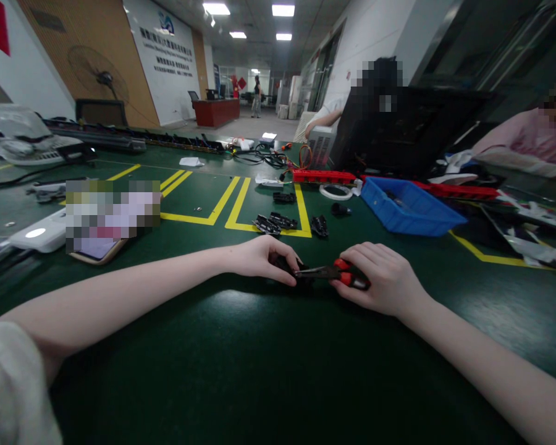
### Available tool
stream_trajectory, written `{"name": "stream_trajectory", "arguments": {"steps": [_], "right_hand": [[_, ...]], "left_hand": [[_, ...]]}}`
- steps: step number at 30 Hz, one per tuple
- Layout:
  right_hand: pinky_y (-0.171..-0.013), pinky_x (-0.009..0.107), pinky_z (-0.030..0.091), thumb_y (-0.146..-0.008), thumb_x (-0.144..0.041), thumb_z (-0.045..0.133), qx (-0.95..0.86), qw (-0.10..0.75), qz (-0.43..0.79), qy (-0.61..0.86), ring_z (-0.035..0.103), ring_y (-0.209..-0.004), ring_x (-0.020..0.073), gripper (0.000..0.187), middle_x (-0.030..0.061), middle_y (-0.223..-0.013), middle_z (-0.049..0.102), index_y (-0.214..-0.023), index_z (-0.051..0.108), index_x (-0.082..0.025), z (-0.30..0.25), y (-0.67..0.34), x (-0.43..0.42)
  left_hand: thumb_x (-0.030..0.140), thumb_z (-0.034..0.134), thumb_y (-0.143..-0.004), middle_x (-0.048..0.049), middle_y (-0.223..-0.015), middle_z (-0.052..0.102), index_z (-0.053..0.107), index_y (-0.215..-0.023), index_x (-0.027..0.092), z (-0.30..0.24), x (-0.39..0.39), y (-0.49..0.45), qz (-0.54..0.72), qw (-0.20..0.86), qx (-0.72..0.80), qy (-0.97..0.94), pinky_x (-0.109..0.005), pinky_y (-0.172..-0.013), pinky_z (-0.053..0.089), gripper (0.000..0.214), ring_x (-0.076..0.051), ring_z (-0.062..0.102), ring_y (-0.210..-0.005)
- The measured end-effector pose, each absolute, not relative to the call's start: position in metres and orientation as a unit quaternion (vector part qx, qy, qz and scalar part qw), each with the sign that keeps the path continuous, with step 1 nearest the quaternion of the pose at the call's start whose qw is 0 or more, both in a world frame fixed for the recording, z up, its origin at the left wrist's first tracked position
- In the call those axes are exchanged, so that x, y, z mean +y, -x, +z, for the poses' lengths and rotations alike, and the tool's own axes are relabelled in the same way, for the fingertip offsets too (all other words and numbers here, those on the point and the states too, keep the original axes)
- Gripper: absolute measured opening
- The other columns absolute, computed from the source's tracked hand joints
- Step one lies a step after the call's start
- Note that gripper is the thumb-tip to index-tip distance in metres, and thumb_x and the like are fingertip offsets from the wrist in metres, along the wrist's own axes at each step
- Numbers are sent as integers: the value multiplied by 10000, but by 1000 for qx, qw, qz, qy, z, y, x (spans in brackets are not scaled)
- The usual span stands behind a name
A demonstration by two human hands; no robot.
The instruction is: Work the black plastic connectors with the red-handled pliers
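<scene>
My left hand [265, 259] is closed around a small black part [283, 264], mostly hidden by the fingers and too dark to name more exactly. From the other side, my right hand [380, 275] grips pliers [322, 272] with red handles. The jaws of the pliers reach to the black part at my left fingertips; whether they clamp it I cannot tell. Just beyond my hands lie several similar black parts [275, 222], some inside a yellow tape outline and one black part [319, 226] just right of it.
A blue bin [410, 207] stands right of the parts, beside a roll of white tape [336, 192] and a black cylinder [340, 209]. At left lies a phone [115, 222]. Cables [264, 157] and a large black panel [410, 133] are farther back. Two people sit across the green table [241, 383].
</scene>
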State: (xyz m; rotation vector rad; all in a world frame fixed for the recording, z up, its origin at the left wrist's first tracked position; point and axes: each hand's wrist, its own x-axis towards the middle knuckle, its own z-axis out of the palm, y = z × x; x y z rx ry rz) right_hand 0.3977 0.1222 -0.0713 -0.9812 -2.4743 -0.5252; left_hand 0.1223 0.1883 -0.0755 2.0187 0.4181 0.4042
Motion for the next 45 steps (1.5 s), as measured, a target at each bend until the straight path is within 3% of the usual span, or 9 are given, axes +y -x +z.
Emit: {"name": "stream_trajectory", "arguments": {"steps": [13,23,30,45], "right_hand": [[-618,331,428,-872,-420,583,-890,214,-164,369,576,-696,201,259,81,-810,644,-893,576,-162,-70,-397,123],[-632,334,404,-862,-436,584,-886,201,-159,387,560,-695,203,269,74,-802,629,-882,576,-168,-70,-397,122],[-642,337,401,-862,-440,590,-886,196,-165,385,564,-714,205,286,79,-818,631,-897,578,-156,-72,-399,122],[-636,332,403,-870,-440,580,-890,197,-160,379,561,-706,199,280,75,-813,633,-892,574,-161,-71,-397,123]], "left_hand": [[226,802,-750,-98,-1143,683,714,-920,124,-79,192,-124,183,561,189,-785,-319,-815,542,217,-166,682,-917],[250,801,-759,-98,-1157,684,725,-929,137,-84,193,-123,197,539,187,-797,-276,-768,527,218,-156,678,-903],[157,797,-738,-89,-1207,663,709,-971,143,-85,194,-123,176,583,165,-776,-235,-749,508,250,-118,665,-869],[196,815,-731,-80,-1110,689,714,-952,137,-84,193,-124,175,572,203,-775,-206,-631,500,249,-84,648,-712]]}}
